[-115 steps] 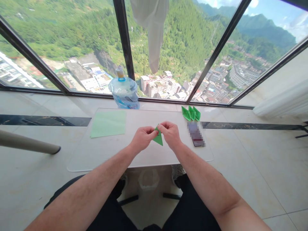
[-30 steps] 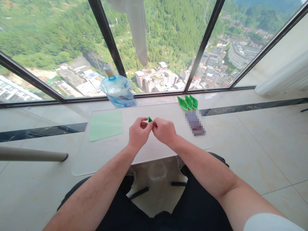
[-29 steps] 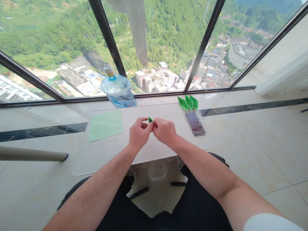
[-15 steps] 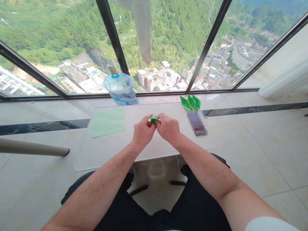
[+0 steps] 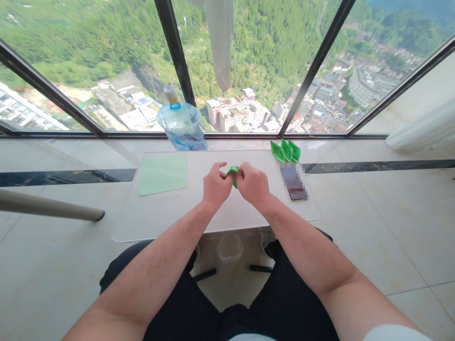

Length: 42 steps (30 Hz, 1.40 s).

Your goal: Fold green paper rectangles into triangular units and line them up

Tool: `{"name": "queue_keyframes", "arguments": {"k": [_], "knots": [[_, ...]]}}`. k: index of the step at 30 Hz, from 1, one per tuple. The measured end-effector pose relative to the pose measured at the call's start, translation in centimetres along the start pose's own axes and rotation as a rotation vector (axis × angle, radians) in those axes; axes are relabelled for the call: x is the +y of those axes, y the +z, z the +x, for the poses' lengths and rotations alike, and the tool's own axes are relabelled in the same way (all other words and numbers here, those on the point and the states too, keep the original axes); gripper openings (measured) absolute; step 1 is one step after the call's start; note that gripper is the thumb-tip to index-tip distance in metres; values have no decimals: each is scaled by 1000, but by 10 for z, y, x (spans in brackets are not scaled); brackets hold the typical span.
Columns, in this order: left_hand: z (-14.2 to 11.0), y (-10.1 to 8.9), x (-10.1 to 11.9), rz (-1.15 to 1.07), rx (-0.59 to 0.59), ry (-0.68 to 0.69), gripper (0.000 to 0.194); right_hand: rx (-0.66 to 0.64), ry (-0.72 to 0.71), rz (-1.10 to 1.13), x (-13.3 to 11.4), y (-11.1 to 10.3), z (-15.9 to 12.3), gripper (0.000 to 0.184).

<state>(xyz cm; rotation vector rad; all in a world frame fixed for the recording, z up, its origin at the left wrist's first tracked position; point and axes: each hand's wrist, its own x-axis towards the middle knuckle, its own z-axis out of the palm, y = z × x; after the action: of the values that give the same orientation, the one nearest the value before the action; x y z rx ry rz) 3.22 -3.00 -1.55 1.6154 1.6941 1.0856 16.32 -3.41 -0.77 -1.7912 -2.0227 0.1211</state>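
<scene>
Above the middle of the low white table (image 5: 199, 213), a small folded piece of green paper (image 5: 233, 171) is held between both hands. My left hand (image 5: 217, 185) grips its left side, with the index finger lifted off. On the other side my right hand (image 5: 253, 183) has its fingers closed around the paper's right edge. The fingers hide part of the folds. Several folded green paper pieces (image 5: 285, 150) stand in a row at the table's far right corner. A flat stack or sheet of pale green paper (image 5: 163, 174) lies on the left of the table.
A phone (image 5: 294, 182), partly blurred out, lies on the right below the folded pieces. Behind the table a large clear water jug (image 5: 182, 124) stands against the window. A beige pole (image 5: 53, 206) reaches in from the left. My legs are under the near edge.
The green paper has turned in my hands, and a point now shows below the fingers. My left index finger has lifted away. The whole view has shifted slightly.
</scene>
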Motion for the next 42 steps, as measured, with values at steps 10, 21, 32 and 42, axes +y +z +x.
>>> {"name": "queue_keyframes", "arguments": {"k": [10, 21, 32, 42], "knots": [[-2, 6, 2, -29, 73, 3, 34, 86, 27, -20, 0, 8, 4, 12], [-1, 2, 2, -55, 83, 11, 36, 112, -29, 108, 9, 4, 3, 17], [4, 4, -1, -305, 67, 21, 37, 259, -56, 528, 0, 0, 3, 19], [10, -13, 7, -648, -202, -176, 36, -118, 131, 1196, 16, -8, 19, 40]]}}
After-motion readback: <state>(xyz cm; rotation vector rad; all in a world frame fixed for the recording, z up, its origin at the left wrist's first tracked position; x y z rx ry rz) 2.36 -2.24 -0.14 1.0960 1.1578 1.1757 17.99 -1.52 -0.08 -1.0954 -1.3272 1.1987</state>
